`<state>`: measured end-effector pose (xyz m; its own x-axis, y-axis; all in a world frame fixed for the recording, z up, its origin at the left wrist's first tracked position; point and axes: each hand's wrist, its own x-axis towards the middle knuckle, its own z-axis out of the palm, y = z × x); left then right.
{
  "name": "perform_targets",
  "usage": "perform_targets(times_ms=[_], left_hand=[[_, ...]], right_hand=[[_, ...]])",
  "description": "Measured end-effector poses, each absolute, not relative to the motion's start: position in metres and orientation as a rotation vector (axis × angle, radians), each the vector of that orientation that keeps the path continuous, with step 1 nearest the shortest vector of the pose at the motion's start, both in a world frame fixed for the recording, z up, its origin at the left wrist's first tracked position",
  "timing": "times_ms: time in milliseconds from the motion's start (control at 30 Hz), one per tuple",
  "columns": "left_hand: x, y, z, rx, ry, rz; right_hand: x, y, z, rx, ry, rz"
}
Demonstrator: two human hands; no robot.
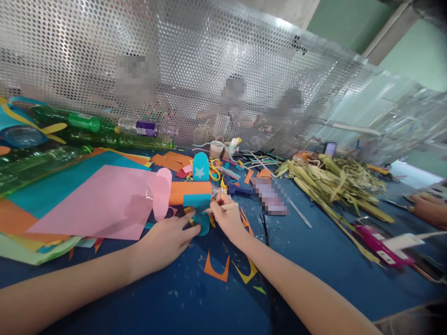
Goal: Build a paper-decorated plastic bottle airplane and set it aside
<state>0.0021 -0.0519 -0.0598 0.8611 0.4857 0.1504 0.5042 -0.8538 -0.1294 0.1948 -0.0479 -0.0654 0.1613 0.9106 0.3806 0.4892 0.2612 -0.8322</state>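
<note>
A toy plane (190,187) with an orange and blue paper body lies in the middle of the table. A pink tail piece (162,193) stands at its left end. Its far blue wing (200,163) bears a pale star. My left hand (165,242) rests with fingers stretched out on the near blue wing (204,227). Pinched in my right hand (226,218) is a light-coloured pencil (231,206), its tip at that same wing. The tip's mark, if any, is too small to make out.
Coloured paper sheets (101,200) are stacked at left, with green bottles (42,167) behind. Orange (215,273) and yellow offcuts lie in front. A phone (270,196), dried husks (324,179) and a pink power strip (382,246) are at right, near another person's hand (429,209).
</note>
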Motion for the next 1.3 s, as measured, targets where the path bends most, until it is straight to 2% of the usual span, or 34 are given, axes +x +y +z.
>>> perform_targets(times_ms=[267, 467, 1300], left_hand=[[0.0031, -0.0527, -0.0604, -2.845, -0.772, -0.152], [0.0029, -0.0525, -0.0617, -2.848, -0.775, -0.138], [0.0025, -0.0523, -0.0614, -2.830, -0.767, -0.123]], right_hand=[[0.1967, -0.0468, -0.0676, -1.400, -1.498, 0.485], [0.1946, -0.0476, -0.0668, -1.386, -1.478, 0.591], [0.1956, -0.0479, -0.0643, -1.405, -1.565, 0.441]])
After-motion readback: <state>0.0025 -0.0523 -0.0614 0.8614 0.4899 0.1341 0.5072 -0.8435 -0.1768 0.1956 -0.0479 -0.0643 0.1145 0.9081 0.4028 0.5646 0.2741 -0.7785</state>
